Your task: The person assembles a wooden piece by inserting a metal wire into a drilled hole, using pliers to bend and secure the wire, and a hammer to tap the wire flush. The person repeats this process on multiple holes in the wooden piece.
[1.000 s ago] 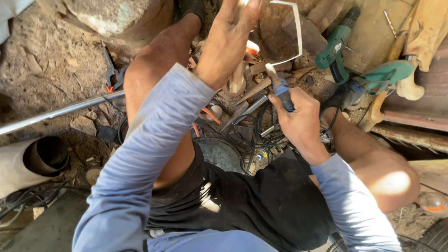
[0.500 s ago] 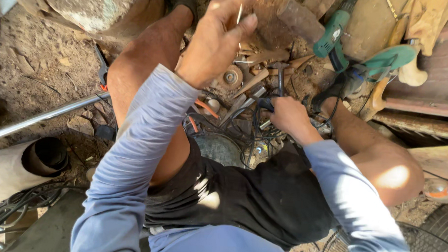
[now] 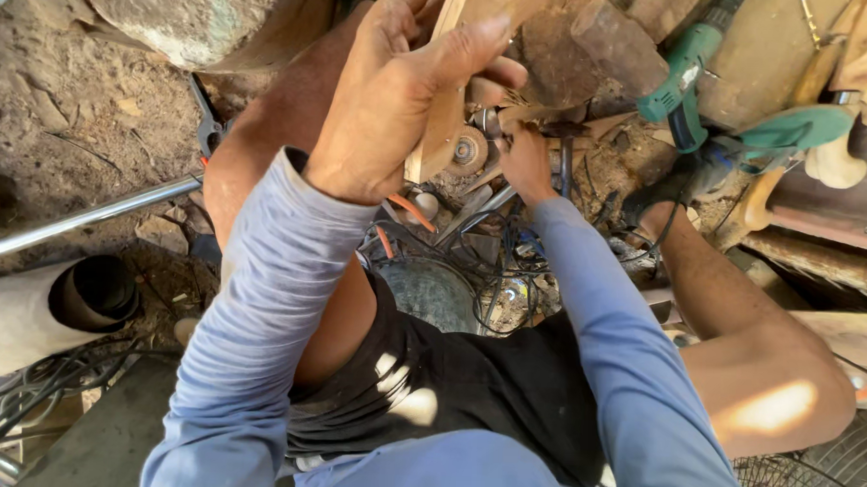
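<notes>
Wooden strip [image 3: 445,109] — pinched in left hand [image 3: 400,98], raised, long axis near upright, lower end toward tool heap [image 3: 473,206]. Right hand [image 3: 525,160] lower, farther out, fingers curled in heap — grip unclear

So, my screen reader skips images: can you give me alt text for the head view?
Seen from above, a seated person's left hand holds up a pale wooden strip, while the right hand reaches into a pile of metal tools on dirt ground. A green power drill lies nearby.
</notes>
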